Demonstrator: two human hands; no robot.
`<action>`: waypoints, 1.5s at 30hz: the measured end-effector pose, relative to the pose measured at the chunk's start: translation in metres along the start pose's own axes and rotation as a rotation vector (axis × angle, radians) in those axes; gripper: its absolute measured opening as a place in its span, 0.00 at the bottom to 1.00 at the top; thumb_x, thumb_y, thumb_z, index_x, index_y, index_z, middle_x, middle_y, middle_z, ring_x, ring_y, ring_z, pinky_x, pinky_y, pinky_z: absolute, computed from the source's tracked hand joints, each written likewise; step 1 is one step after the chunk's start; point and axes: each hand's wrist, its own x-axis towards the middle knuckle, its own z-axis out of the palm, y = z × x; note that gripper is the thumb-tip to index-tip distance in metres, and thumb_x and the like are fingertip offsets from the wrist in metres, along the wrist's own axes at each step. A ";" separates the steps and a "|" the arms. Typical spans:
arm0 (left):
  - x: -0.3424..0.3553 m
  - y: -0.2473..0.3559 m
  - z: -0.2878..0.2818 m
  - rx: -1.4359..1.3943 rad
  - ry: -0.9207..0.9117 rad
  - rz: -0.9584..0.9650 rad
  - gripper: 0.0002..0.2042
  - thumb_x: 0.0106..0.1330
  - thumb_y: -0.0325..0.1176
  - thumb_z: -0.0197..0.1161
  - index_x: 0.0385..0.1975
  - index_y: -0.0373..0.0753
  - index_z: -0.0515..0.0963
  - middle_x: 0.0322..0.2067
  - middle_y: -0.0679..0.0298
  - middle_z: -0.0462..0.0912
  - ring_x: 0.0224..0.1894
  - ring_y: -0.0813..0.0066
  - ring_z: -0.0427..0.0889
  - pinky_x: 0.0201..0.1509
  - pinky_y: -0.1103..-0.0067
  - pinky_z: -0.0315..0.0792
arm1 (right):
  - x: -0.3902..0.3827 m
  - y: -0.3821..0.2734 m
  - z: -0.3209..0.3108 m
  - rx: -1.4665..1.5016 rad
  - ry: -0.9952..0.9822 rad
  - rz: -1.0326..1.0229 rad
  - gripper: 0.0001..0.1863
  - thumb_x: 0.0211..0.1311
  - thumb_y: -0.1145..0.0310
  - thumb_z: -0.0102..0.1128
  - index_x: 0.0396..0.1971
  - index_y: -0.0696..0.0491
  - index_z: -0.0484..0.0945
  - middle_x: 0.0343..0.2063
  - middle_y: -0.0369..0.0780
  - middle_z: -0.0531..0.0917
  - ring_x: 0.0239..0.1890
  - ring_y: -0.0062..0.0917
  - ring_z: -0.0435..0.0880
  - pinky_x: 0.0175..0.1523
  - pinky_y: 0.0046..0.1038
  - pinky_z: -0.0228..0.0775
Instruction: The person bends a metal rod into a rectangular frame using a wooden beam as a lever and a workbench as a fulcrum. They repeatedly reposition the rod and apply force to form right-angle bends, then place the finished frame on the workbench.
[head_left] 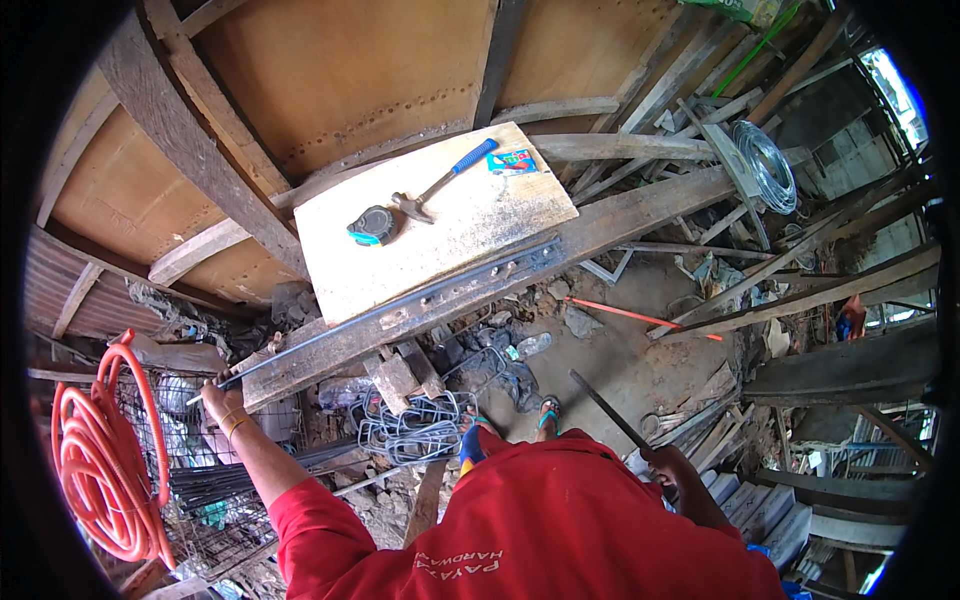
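Observation:
My left hand [224, 403] is closed around the near-left end of a thin steel rod [330, 335]. The rod runs along a thick wooden beam [640, 205], beside several short metal pegs [468, 280]. A small pale tip [194, 400] shows beyond my left fingers; I cannot tell whether it belongs to the rod. Low on the right, my right hand [664, 464] grips a dark straight metal bar [608, 408], which points up and left, apart from the beam. On a pale board [510, 215] behind the rod lie a claw hammer [440, 187] with a blue handle and a tape measure [373, 226].
A small blue and red packet [512, 162] lies on the board. Bent steel loops [410, 430] are heaped below the beam near my feet. A coiled orange hose [100, 470] hangs at left, a wire coil [765, 168] at far right. An orange-red strip [640, 316] crosses the floor.

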 end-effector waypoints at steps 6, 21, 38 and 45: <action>-0.108 -0.031 -0.002 0.773 -0.036 0.477 0.19 0.75 0.38 0.56 0.58 0.32 0.76 0.45 0.54 0.84 0.41 0.65 0.81 0.43 0.69 0.77 | 0.000 0.038 -0.008 0.132 0.199 -0.326 0.29 0.65 0.43 0.63 0.24 0.58 0.79 0.17 0.45 0.79 0.17 0.35 0.78 0.25 0.38 0.71; -0.249 -0.229 0.083 1.697 -0.597 1.105 0.13 0.61 0.25 0.65 0.46 0.37 0.81 0.46 0.49 0.82 0.49 0.45 0.81 0.54 0.62 0.76 | 0.074 -0.097 -0.090 0.295 0.197 -0.780 0.25 0.67 0.47 0.63 0.27 0.58 0.76 0.13 0.38 0.71 0.16 0.24 0.71 0.26 0.34 0.65; -0.277 -0.268 0.092 1.832 -0.463 1.313 0.14 0.63 0.28 0.65 0.49 0.39 0.83 0.48 0.56 0.85 0.51 0.51 0.82 0.56 0.65 0.76 | 0.203 -0.169 -0.288 -0.302 0.595 -1.001 0.17 0.61 0.57 0.71 0.35 0.56 0.79 0.27 0.50 0.83 0.29 0.45 0.82 0.36 0.41 0.73; -0.271 -0.249 0.080 1.905 -0.407 1.353 0.12 0.60 0.28 0.65 0.44 0.39 0.81 0.47 0.55 0.84 0.48 0.49 0.82 0.55 0.62 0.76 | 0.237 -0.179 -0.288 -0.229 0.407 -1.022 0.17 0.60 0.60 0.72 0.37 0.58 0.79 0.25 0.45 0.78 0.28 0.36 0.76 0.39 0.38 0.72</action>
